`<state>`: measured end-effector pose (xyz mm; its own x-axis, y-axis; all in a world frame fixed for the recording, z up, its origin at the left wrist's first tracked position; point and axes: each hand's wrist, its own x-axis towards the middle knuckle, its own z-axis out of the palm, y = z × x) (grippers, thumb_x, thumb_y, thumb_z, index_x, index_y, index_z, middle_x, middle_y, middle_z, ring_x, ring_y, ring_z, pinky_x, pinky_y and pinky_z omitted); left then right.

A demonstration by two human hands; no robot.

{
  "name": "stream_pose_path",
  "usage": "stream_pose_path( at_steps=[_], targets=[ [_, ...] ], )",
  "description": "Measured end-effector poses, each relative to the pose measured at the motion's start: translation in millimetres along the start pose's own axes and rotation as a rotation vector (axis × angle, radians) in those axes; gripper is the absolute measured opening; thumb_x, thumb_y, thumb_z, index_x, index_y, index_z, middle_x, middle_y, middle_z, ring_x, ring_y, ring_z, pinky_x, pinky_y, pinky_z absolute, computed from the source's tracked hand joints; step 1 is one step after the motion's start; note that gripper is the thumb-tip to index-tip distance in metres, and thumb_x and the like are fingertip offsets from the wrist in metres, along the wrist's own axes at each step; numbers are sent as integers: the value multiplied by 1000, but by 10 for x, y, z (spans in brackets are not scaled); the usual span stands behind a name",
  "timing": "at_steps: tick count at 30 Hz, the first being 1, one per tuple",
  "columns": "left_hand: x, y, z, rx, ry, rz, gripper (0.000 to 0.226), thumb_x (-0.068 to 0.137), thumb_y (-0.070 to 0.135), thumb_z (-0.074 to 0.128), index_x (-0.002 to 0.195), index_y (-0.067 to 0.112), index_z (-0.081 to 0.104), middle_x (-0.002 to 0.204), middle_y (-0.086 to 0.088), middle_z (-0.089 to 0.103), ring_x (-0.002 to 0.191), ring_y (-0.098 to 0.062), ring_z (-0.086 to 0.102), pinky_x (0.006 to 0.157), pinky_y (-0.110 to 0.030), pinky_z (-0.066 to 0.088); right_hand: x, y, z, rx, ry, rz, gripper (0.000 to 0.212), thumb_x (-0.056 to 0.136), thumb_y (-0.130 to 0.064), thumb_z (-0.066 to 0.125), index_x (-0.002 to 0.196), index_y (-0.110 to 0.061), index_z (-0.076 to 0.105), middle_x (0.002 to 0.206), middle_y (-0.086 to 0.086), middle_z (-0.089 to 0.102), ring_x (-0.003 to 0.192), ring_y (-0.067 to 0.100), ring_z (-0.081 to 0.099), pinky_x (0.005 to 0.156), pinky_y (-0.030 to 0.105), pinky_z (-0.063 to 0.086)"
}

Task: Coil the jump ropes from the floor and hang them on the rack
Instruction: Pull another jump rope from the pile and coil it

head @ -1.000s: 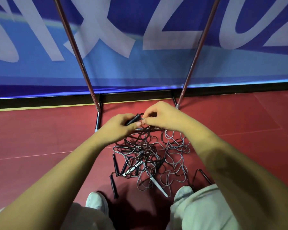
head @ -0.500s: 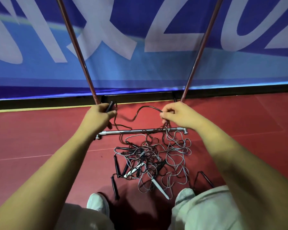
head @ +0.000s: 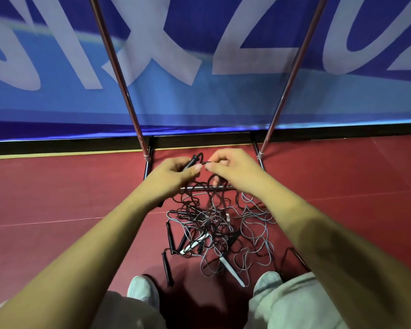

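Observation:
A tangled pile of jump ropes [head: 220, 231], black and grey cords with black and white handles, lies on the red floor between my feet. My left hand [head: 173, 174] grips a black rope handle [head: 192, 161] above the pile. My right hand [head: 233, 168] pinches the black cord right beside that handle, the two hands nearly touching. The cord hangs from my hands down into the pile. The metal rack [head: 119, 67] rises behind, its two poles slanting upward and its low crossbar [head: 205, 188] partly hidden by my hands.
A blue banner [head: 199, 98] with large white letters covers the wall behind the rack. My two light shoes [head: 142, 290] stand at the near edge of the pile. Red floor stretches to both sides.
My hands, spread apart along the cord half a second ago, have come back together over the crossbar. The left still holds the handle; the right has slid along the cord.

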<state>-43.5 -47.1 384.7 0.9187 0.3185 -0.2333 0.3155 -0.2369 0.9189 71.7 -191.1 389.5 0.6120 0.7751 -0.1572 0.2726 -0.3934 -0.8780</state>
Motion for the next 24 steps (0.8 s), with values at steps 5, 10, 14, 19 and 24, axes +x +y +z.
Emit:
stream_pose_path(
  at_steps=[5,10,14,19,24],
  targets=[
    [83,-56,-104,-178,246,-106,28,97,24,60,70,19,57,55,8,45,42,-8,31,38,-17,23,37,202,-150,-382,-149,68,19,86,-15,67,71,-5,63,56,-2,51,49,11,43,51,21,37],
    [129,-123,-255,-241,418,-144,18,96,24,62,80,17,62,55,7,46,42,-8,31,44,-20,23,52,378,-337,-454,-170,212,26,83,-15,68,60,-16,57,55,0,50,47,13,42,49,21,35],
    [131,-184,-317,68,577,-135,20,97,29,60,102,12,69,72,0,59,62,-19,51,60,-30,34,62,398,-352,-494,-77,179,16,80,-21,75,70,-10,69,57,-2,57,50,8,48,53,21,38],
    [55,-163,-376,544,510,-2,19,94,22,63,111,17,70,99,-7,73,87,-28,68,72,-31,50,44,297,-303,-455,-79,45,20,82,-26,77,68,-14,69,56,-4,56,46,4,45,50,19,37],
    [-35,5,20,112,44,53,14,98,19,60,109,19,70,77,1,69,52,0,53,49,-11,42,27,110,-76,-368,-76,-106,13,83,-27,75,76,-16,72,62,-6,61,50,0,47,51,14,37]
  ],
)
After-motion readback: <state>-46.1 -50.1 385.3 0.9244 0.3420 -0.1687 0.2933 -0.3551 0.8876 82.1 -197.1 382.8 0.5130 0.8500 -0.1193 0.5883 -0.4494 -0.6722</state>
